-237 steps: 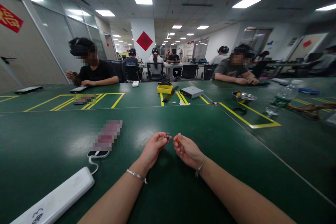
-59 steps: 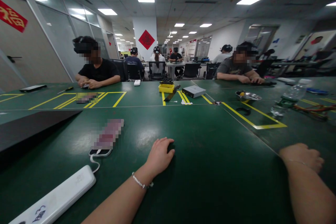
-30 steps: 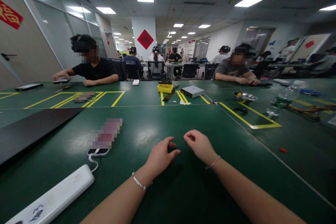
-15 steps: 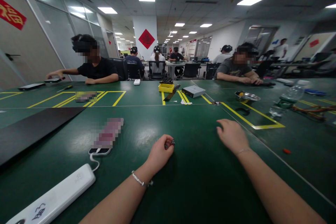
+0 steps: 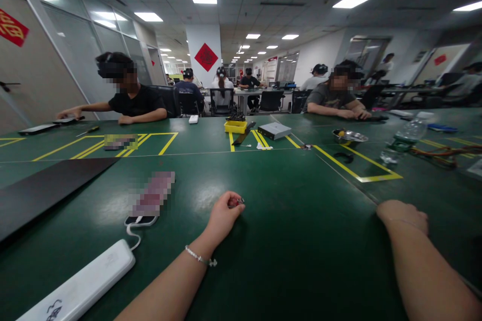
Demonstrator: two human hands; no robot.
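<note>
My left hand is closed with its fingertips pinched round a small shiny metal piece. The piece shows some red and is too small to name. Far to the right my right hand rests low over the green table, its back toward me and its knuckles bent to the right. The curled fingers are mostly out of sight beneath it, so whatever they hold cannot be seen. No orange-red piece shows beside this hand; the hand covers the spot where it lay.
A phone on a cable and a white power strip lie to my left, near a black mat. Farther off are a yellow tray, a grey box, a metal bowl and a bottle. Two people sit opposite.
My right hand has swept right and nearer to me, over the spot of the small orange-red piece, which is now hidden. My left hand keeps its pinch. The view has shifted slightly.
</note>
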